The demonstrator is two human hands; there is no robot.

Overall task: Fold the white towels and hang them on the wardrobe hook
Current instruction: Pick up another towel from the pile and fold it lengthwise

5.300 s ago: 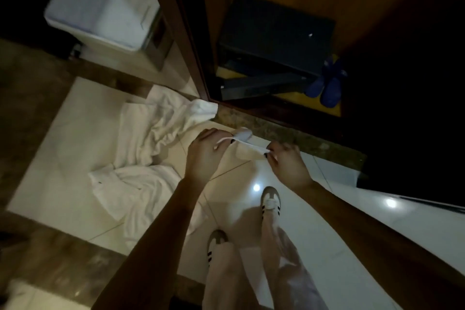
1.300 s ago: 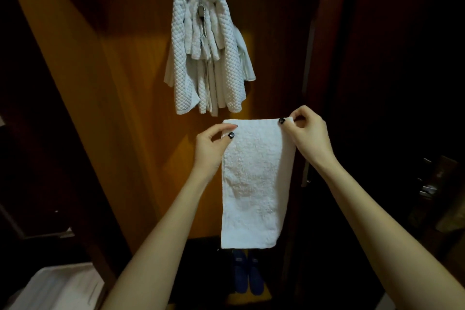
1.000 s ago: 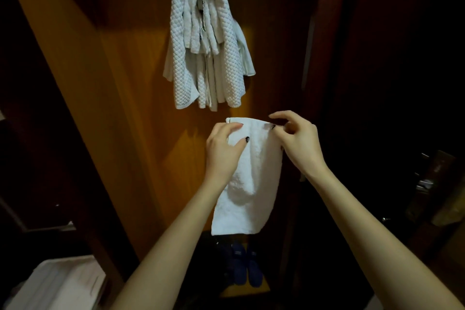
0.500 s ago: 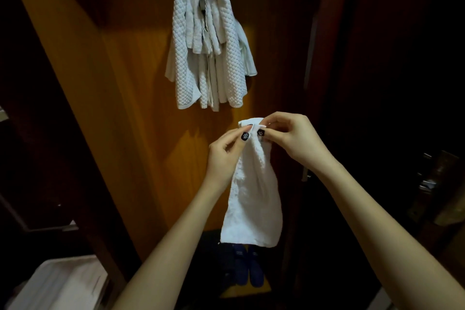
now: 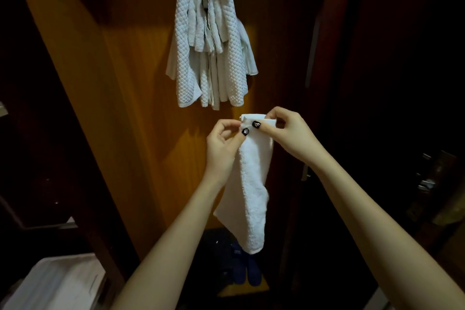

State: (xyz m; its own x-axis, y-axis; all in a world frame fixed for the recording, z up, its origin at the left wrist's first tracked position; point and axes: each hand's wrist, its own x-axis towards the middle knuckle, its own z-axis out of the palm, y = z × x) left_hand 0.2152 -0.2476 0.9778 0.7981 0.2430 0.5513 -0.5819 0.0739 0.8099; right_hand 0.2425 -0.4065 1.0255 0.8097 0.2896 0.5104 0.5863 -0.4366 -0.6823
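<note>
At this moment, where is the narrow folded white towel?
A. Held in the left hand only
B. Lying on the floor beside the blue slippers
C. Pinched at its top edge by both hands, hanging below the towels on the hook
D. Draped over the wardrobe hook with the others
C: the left hand and right hand both pinch the top of the folded white towel, which hangs below the hung towels.

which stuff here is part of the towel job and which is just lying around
Part of the job:
- folded towel, pinched by left hand and right hand
- hung towels
- hook

Just lying about:
- blue slippers
- white bin
</note>
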